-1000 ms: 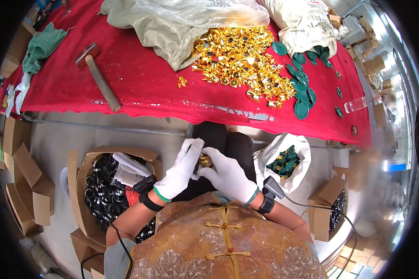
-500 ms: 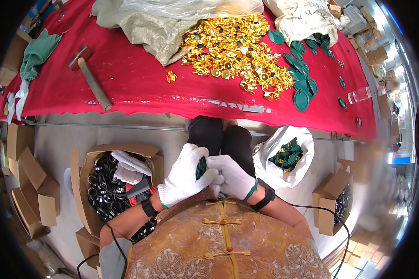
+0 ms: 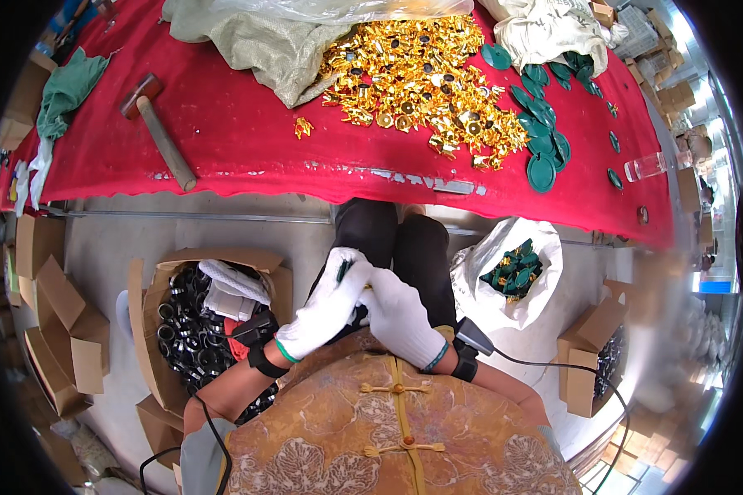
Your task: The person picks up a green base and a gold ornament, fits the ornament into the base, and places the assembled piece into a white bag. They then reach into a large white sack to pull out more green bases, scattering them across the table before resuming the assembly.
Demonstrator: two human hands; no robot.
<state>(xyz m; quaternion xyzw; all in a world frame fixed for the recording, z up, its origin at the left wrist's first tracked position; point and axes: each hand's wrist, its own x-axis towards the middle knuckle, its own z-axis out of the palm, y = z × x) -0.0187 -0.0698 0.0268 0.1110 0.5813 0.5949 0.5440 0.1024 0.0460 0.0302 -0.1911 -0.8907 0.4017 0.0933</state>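
Note:
Both my hands wear white knitted gloves and meet in front of my lap. My left hand (image 3: 326,301) is closed round a dark green disc (image 3: 343,271), of which only a narrow edge shows between thumb and fingers. Against it presses my right hand (image 3: 400,318), its fingers curled together. A tiny gold spot peeks out where the two gloves touch, but the fingers hide what the right hand grips. Similar green discs (image 3: 541,173) lie on the red-covered table (image 3: 248,148), beside a heap of shiny gold pieces (image 3: 421,74).
A wooden-handled hammer (image 3: 165,140) rests on the table's left. Below, to the right, stands a white sack (image 3: 545,285) with green and gold parts. A cardboard box (image 3: 144,346) of black rings is at left, another box (image 3: 580,375) at right. Cables run from both wrists.
My hands have drawn closer together and the left has tilted upward. The green disc, showing broadly before, is now mostly covered. The view has shifted slightly.

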